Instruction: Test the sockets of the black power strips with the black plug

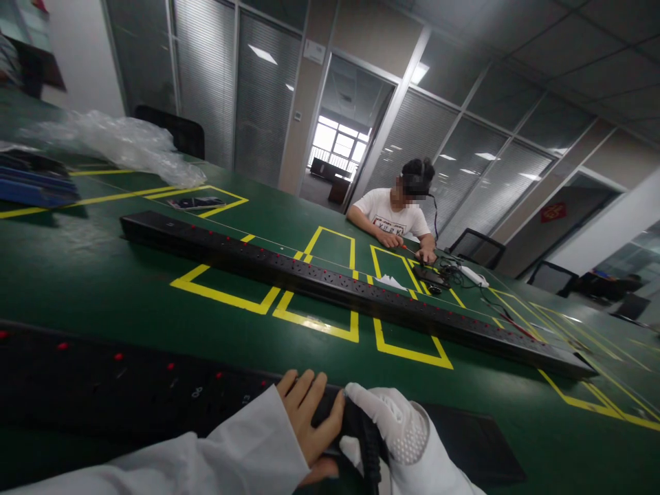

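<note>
A long black power strip [128, 385] with red spots and white numbers lies along the near side of the green table. My bare left hand [309, 412] rests on its right end, fingers spread and stretched toward the far edge. Beside it, my right hand [394, 419], in a white glove with a dotted patch, is closed around a black cable with a ribbed sleeve [370, 447] at the strip's end. The glove hides part of that cable. Right of the glove lies a flat black piece [471, 443].
A second black power strip [330, 278] lies diagonally across the table [247, 344], over yellow tape outlines. Clear plastic wrap [128, 141], a blue box [38, 182] and a phone [196, 203] are at the left. Opposite, a person [394, 213] works near tangled cables [454, 268].
</note>
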{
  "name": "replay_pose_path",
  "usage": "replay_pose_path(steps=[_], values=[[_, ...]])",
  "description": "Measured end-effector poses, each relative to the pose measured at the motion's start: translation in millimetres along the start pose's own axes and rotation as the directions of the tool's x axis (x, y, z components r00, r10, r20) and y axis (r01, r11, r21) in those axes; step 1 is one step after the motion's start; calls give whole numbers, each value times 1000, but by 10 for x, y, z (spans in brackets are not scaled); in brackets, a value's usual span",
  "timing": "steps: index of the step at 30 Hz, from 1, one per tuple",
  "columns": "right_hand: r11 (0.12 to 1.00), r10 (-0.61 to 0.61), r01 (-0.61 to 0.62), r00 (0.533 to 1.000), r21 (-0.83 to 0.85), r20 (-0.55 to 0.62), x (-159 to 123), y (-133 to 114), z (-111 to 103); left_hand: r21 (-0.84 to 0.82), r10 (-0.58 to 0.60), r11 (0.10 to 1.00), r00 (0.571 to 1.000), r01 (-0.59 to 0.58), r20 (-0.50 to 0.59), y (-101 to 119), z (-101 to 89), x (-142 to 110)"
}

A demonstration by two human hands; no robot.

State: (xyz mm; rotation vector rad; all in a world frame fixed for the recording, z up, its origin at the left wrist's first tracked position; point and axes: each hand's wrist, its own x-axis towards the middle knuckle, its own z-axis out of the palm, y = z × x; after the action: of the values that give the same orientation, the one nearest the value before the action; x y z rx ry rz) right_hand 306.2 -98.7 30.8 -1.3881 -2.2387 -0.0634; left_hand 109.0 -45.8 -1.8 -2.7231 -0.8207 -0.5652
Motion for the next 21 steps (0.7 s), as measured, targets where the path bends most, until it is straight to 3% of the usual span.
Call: replay_pose_path(steps=[11, 17, 21], values=[[981, 135, -138, 990, 135, 33, 37, 42, 5, 3, 3, 1000, 1000, -3, 14, 3, -50, 19], [998, 69, -69, 998, 3, -6, 24, -54, -36, -7, -7, 1000, 1000, 7, 18, 18, -11, 6], [995, 90, -89, 996, 39, -19, 100, -125, -130, -18, -2, 1000, 1000, 2, 25, 26, 4, 1]])
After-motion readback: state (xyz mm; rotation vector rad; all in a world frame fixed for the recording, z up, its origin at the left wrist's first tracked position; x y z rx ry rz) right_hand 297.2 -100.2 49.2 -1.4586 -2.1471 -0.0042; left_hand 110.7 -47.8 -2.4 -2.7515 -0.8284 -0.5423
